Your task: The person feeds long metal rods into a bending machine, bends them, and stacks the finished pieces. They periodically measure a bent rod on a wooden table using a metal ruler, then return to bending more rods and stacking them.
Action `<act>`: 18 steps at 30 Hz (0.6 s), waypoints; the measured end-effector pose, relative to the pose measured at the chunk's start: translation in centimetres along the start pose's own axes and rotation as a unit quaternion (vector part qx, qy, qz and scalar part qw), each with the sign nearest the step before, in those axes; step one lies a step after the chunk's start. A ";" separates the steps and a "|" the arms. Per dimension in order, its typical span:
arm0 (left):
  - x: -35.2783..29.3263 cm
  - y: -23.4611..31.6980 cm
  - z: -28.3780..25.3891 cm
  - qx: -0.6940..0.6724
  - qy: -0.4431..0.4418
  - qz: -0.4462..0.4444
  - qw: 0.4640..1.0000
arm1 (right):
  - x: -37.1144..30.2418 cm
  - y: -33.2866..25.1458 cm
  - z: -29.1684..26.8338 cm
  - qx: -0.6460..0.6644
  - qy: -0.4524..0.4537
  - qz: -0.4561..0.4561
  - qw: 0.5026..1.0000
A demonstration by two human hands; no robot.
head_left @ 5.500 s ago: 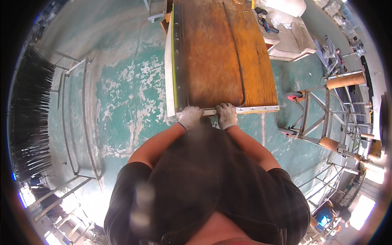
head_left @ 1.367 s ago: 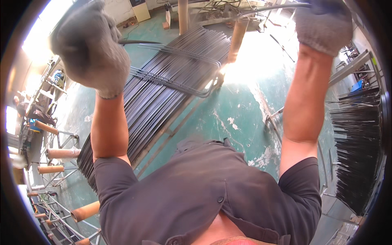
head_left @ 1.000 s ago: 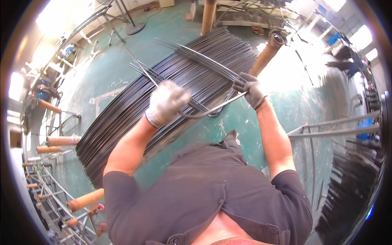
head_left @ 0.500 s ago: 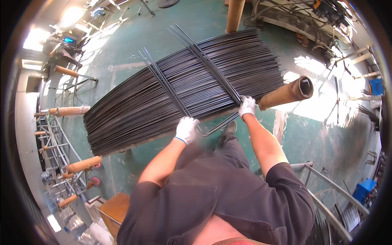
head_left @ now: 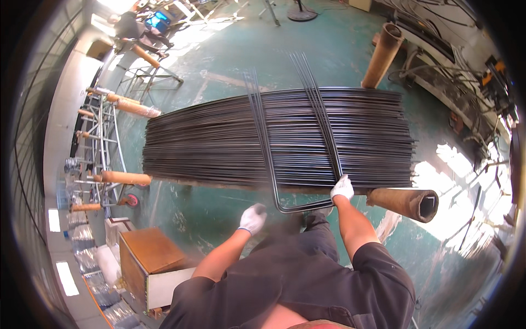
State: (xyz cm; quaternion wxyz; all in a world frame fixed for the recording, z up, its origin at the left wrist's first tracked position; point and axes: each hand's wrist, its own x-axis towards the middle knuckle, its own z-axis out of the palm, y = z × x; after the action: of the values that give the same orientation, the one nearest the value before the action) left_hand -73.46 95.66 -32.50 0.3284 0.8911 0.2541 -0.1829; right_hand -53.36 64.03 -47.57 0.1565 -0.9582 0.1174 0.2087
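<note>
A bundle of U-shaped black metal rods (head_left: 265,143) lies across a wide stack of long, thin dark rods (head_left: 208,145), its bent end overhanging the near edge. My right hand (head_left: 343,188), in a white knitted glove, is closed round the bundle at its near right corner. My left hand (head_left: 253,218), gloved the same way, is off the rods, in the air left of the near left bend. It holds nothing; its fingers look loosely apart, though their tips are slightly blurred. The far ends of the U-shaped rods stick out past the stack's far edge.
Brown padded posts stand at the stack's right, one near (head_left: 402,204) and one far (head_left: 382,55). Wrapped arms (head_left: 126,177) of metal racks reach in from the left. A brown-topped box (head_left: 153,249) stands at lower left. Machinery with cables (head_left: 438,77) is at far right.
My left hand has let go of the U-shaped rods and drawn back from them. My right hand keeps its hold at the corner. The view has turned, so the stack now lies more level.
</note>
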 end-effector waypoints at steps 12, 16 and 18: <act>0.6 -8.0 3.4 -0.441 -0.076 -0.235 0.863 | -12.8 -3.6 -10.8 0.608 -0.278 0.031 0.743; 1.1 -6.5 3.4 -0.585 -0.184 -0.302 0.729 | -19.8 -5.9 -15.7 0.622 -0.263 0.005 0.737; -1.5 -1.1 2.1 -0.651 -0.223 -0.278 0.670 | -22.6 -4.9 -15.8 0.587 -0.244 -0.036 0.771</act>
State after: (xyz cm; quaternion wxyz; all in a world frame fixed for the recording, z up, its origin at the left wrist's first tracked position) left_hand -75.61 94.43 -33.80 0.8062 0.2716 0.4640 -0.2471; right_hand -66.21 66.64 -22.84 0.7194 -0.6001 0.1409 0.3201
